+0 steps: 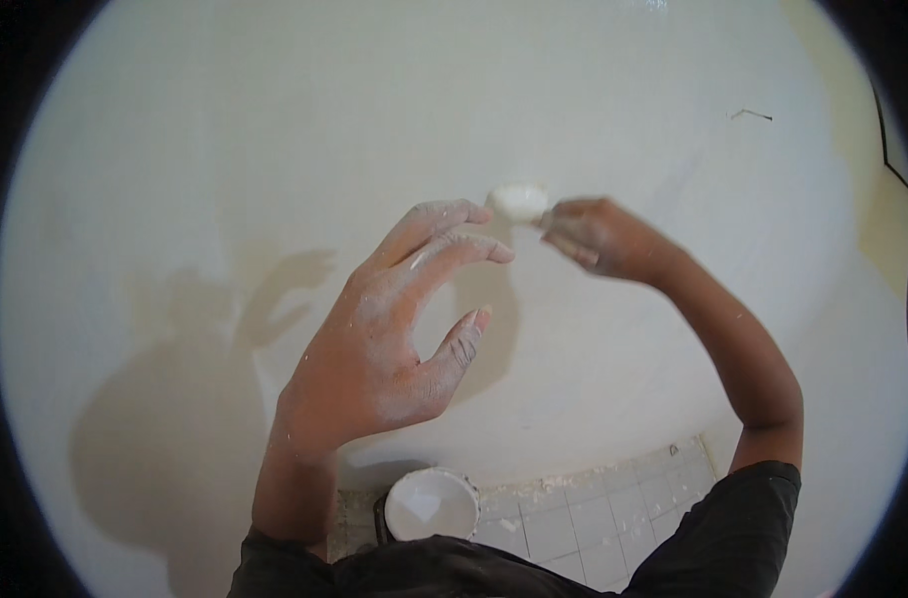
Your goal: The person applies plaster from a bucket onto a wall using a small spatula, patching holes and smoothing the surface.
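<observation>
My right hand [608,242], slightly blurred, is closed on a small hand tool whose rounded white end [518,203] points left against the pale wall [394,90]. The fingers cover its handle, so the exact kind of tool cannot be made out. My left hand [394,319] is raised in front of the wall, just left of that white end. Its fingers are apart and gently curved, with nothing between them. White powdery residue coats its fingers, thumb and the back of the hand.
Below, a round bucket [394,495] with whitish contents stands on the floor by the wall's foot. White splashes mark the grey floor tiles [594,513]. A thin dark wire [753,115] shows on the wall at upper right. Shadows fall on the wall at left.
</observation>
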A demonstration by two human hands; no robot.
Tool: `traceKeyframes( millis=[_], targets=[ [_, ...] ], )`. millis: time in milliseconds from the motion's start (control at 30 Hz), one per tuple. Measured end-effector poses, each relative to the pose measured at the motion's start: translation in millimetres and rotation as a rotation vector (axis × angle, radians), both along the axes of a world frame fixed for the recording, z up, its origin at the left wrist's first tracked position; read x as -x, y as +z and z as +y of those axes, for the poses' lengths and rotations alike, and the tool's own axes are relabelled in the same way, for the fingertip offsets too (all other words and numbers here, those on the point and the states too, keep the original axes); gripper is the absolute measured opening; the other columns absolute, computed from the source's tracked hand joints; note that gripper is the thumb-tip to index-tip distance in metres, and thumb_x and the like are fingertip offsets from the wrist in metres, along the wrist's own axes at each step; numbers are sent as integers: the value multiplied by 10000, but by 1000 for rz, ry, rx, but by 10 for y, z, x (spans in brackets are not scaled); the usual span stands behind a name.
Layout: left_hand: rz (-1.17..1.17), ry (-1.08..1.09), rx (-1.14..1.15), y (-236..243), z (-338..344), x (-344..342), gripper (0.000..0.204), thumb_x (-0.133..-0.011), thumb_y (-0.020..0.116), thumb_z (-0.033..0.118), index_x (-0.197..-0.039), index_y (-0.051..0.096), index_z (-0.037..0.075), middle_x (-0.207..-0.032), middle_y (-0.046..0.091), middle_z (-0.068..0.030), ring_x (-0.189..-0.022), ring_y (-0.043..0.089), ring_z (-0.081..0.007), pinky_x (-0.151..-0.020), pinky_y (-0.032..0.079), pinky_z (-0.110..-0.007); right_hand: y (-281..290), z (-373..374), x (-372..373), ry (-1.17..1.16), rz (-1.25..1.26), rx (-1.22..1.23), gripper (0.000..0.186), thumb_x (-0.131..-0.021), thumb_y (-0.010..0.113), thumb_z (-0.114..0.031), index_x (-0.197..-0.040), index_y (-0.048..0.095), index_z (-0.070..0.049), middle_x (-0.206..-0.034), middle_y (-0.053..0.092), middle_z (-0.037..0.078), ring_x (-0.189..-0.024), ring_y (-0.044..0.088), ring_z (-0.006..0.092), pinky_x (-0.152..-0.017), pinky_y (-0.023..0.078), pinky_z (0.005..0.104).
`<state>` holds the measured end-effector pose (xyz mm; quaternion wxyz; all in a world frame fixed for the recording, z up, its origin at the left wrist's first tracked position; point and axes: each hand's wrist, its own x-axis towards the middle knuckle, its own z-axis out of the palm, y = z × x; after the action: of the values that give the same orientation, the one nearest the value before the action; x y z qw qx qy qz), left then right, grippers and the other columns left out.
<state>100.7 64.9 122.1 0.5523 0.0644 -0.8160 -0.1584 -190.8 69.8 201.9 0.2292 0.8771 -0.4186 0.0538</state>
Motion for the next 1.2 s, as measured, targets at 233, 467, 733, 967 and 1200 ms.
traceKeyframes(
  millis=[233, 467, 733, 967, 1200],
  targets=[
    [-142, -156, -120, -417, 102, 207, 386, -734, 666, 4, -1116, 631, 38, -1265, 581, -194, -1225, 539, -360, -1037, 416, -419, -610, 96, 512, -142, -63, -205, 227, -913, 650, -144, -1112, 682, -40, -954, 688, 158, -868, 643, 334, -800, 540, 430],
    [-59, -154, -291, -937, 78, 421, 364, -756, 661, 2, -1117, 642, 43, -1258, 594, -175, -1180, 567, -309, -907, 488, -396, 338, 264, 441, -135, -179, 302, 211, -859, 692, -57, -1068, 696, -27, -892, 662, 141, -789, 632, 315, -696, 532, 397],
    [-84, -155, -334, -1167, -46, 514, 348, -757, 656, -27, -1095, 648, 57, -1262, 602, -146, -1143, 585, -287, -831, 502, -360, -558, 142, 638, -17, -113, 232, 292, -855, 636, -28, -1146, 627, 3, -1032, 644, 181, -905, 628, 353, -819, 543, 425],
    [-108, -180, -344, -1225, -118, 502, 348, -762, 663, -26, -1100, 646, 57, -1259, 603, -141, -1153, 579, -283, -848, 497, -360, -817, 202, 347, -201, -136, -339, 252, -894, 675, -146, -1117, 686, -29, -918, 680, 165, -845, 653, 306, -785, 553, 407],
    [-178, -339, -375, -1206, -16, 541, 323, -791, 664, -16, -1105, 635, 55, -1272, 579, -155, -1199, 551, -314, -939, 469, -385, 685, -19, 604, -169, -153, -1, 163, -831, 730, -10, -991, 735, -35, -1003, 741, 107, -912, 704, 247, -826, 558, 334]
  ],
)
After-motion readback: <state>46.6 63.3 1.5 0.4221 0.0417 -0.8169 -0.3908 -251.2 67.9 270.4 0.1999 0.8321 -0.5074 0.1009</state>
